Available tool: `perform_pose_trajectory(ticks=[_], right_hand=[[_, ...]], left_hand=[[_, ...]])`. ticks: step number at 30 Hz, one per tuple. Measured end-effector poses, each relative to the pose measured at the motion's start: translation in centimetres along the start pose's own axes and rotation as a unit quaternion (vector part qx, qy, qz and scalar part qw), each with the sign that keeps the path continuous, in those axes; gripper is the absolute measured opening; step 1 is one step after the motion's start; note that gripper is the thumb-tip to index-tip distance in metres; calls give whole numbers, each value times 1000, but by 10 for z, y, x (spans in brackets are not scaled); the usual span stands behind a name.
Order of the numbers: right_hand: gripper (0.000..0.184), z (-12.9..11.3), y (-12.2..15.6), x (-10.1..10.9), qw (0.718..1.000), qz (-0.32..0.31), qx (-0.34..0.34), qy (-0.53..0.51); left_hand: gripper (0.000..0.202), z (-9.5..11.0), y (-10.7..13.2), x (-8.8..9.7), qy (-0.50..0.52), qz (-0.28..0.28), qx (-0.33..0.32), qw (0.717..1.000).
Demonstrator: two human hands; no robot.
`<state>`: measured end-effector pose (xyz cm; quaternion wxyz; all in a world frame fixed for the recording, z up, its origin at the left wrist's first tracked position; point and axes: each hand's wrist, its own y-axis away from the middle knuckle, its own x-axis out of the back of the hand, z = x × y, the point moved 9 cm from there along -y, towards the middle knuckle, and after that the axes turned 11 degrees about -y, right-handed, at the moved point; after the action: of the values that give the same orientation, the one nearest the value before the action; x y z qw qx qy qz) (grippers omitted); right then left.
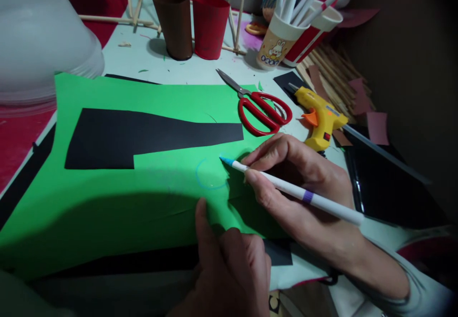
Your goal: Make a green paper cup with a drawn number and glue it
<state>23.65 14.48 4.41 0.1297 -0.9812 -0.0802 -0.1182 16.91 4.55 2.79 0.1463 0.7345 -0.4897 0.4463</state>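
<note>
My right hand (304, 188) is closed round a white marker with a blue tip (286, 189). The tip hovers at the right end of a faint blue curve (209, 176) drawn on the green paper sheet (143, 193). My left hand (229, 264) rests at the sheet's near edge, its thumb pressed flat on the green paper and the other fingers curled under. A black paper cut-out (136, 138) lies on the green sheet, to the left of the marker tip.
Red-handled scissors (259, 107) and a yellow glue gun (320, 116) lie right of the sheet. Behind stand a brown cup (173, 21), a red cup (210, 23), a paper cup of pens (279, 37) and wooden sticks. A translucent container (39, 35) sits far left; a dark tablet (386, 188) lies right.
</note>
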Motion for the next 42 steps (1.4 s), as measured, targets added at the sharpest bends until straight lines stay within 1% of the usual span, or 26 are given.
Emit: perform_pose_trajectory(ticks=[4,8,11,14,20,29,33,39,42], right_hand=[[9,0,1,-1,1000,-4,1,9],[10,-2,2,-1,1000,-7,4,19],[9,-4,2,-2,1000,-10,4,29],[10,-5,1,-3,999,-15,7,40],[11,-3,1,-2,1000,-9,-14,16],[9,0,1,-3,1000,-6,-22,2],[11,1,1,-5,999,-10,-26,-24],[11,5,1,-6,998,-8,-38,-47],[12,7,1,-8,997,-14,-47,-56]], left_hand=[[28,-2,-1,1,6,2,9,1000],[39,-2,-1,1,28,-6,17,999],[38,0,0,-1,30,-16,20,999],[39,-1,0,-1,29,-12,28,999],[44,0,0,-2,20,-6,23,1000],[48,1,1,-1,7,-11,18,1000],[40,3,2,-2,23,-15,27,999],[24,6,4,-3,40,-36,52,997],[19,5,5,-5,45,-49,66,996]])
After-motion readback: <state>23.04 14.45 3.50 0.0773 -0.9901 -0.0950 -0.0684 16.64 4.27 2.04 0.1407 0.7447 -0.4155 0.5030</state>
